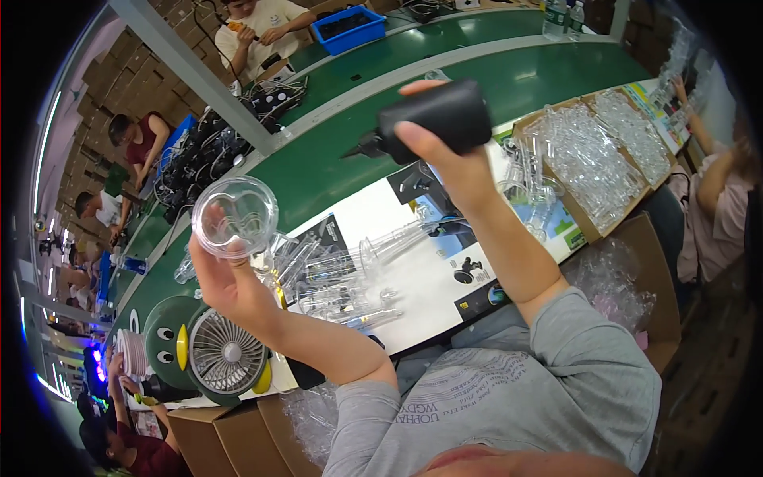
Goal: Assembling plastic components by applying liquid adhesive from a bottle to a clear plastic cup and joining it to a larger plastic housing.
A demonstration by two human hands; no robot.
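My left hand [218, 274] grips a clear round plastic part [236, 213] with a wide circular rim, raised over the bench. In my right hand [449, 159] is a black squeeze bottle [441, 119] with a narrow pointed nozzle, tilted so the nozzle points left toward the clear part. The two are apart, with green bench between them. Beneath my hands, several clear plastic tubes and fittings [342, 274] lie on white printed sheets [421, 294].
A green duck-faced fan [229, 350] stands at the left. Cardboard trays [588, 159] of clear plastic parts lie at the right. Across the green bench [318, 151] are black parts with cables [207, 159], a blue bin [348, 30] and co-workers. An open cardboard box [652, 286] is beside me.
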